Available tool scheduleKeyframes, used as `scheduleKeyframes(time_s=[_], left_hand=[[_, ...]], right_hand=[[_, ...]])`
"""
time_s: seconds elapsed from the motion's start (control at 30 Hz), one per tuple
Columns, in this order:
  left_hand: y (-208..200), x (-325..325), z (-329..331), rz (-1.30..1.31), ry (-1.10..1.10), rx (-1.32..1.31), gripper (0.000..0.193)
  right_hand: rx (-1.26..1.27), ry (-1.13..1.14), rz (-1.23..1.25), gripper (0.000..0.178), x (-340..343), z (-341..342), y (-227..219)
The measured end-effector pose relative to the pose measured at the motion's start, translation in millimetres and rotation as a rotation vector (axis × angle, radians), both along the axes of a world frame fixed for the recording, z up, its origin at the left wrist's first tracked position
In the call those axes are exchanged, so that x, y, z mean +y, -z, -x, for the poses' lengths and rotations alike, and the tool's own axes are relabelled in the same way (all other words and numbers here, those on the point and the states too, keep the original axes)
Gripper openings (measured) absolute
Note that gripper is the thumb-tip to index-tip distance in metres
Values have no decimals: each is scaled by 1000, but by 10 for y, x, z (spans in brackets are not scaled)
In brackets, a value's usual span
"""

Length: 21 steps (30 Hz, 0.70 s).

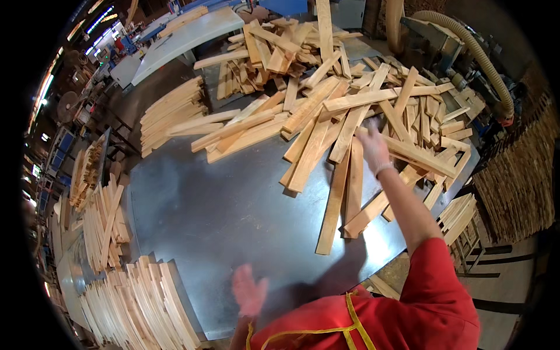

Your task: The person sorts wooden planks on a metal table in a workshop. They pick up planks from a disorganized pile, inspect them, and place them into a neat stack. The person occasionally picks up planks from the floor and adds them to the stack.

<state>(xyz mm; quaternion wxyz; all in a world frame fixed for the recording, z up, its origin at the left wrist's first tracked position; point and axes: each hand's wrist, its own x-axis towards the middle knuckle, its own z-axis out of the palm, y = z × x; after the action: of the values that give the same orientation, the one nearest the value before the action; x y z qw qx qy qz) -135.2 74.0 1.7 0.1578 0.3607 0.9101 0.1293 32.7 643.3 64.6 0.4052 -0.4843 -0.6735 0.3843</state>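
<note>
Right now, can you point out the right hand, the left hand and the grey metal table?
right hand [372, 149], head view, on the back of the hand among the wooden slats.
left hand [249, 290], head view, on the blurred palm above the table edge.
grey metal table [210, 210], head view, on its bare sheet surface.

The near middle of the metal worktop [216, 216] lies bare, giving a hand free passage. A loose heap of wooden slats [326, 105] blocks the far and right side; stacked slats [140, 303] crowd the left edge.
</note>
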Motion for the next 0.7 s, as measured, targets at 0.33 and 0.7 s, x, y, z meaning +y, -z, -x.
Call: scheduleKeyframes(time_s=[0.33,0.7], left_hand=[[97,2507,-611,-14,193,-374,70],[-731,841,-368,-179,-198,-1267,60]], right_hand=[[208,103,704,65,-1316,16,825],[549,-429,1418,57,-2942,-21,515]])
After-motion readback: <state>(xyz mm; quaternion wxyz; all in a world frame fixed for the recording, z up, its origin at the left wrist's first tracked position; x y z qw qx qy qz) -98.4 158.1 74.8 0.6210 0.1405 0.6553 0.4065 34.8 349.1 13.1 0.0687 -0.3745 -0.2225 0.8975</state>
